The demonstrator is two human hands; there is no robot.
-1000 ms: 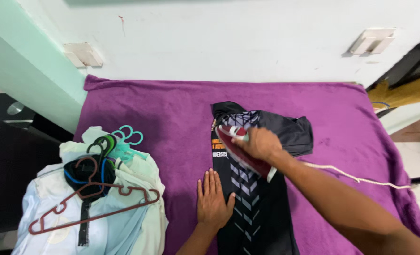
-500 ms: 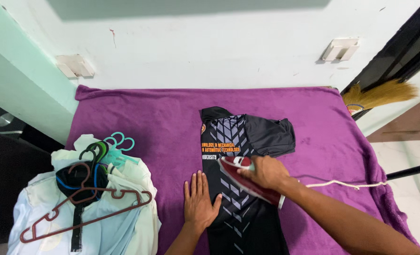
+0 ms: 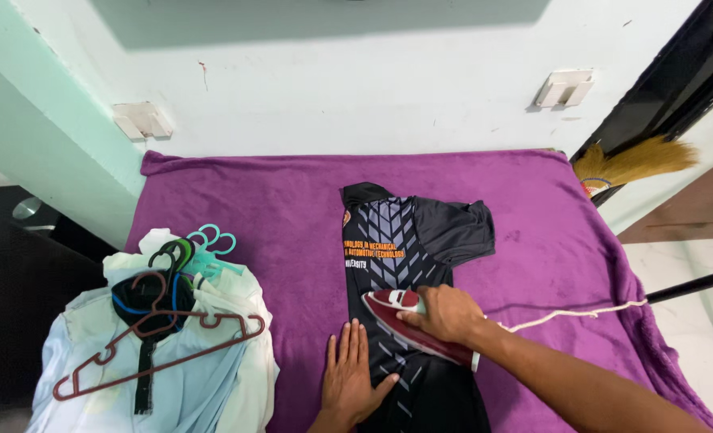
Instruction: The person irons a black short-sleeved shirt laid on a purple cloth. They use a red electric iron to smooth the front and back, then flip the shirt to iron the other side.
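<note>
1. Jersey (image 3: 409, 256), black with a grey chevron pattern and orange lettering, lies flat at centre frame and runs off the bottom edge; one sleeve is folded out to the right.
2. Purple blanket (image 3: 276, 208) is the base layer, filling the middle of the frame from the wall to the lower right.
3. Pile of pale clothes (image 3: 212, 377) sits lower left, partly on the blanket's left edge.
4. Hangers (image 3: 172, 277) lie on top of that pile: a dark red one lowest, with black, blue and teal ones above it.
5. Iron (image 3: 409, 321), dark red and white, rests soleplate-down on the jersey, just below the lettering, tip pointing upper left.
6. My right hand (image 3: 445, 313) is clamped round the iron's handle, forearm coming in from lower right.
7. My left hand (image 3: 352, 377) is pressed flat on the jersey's left edge at bottom centre, fingers spread, gripping nothing, just beside the iron.
8. White cord (image 3: 581, 313) runs from the iron's rear rightwards across the blanket to its edge.
9. Straw broom (image 3: 637, 160) is upper right, leaning at the dark doorframe.
10. Two wall fittings on the white wall: one upper left (image 3: 141, 120), one upper right (image 3: 563, 87).
</note>
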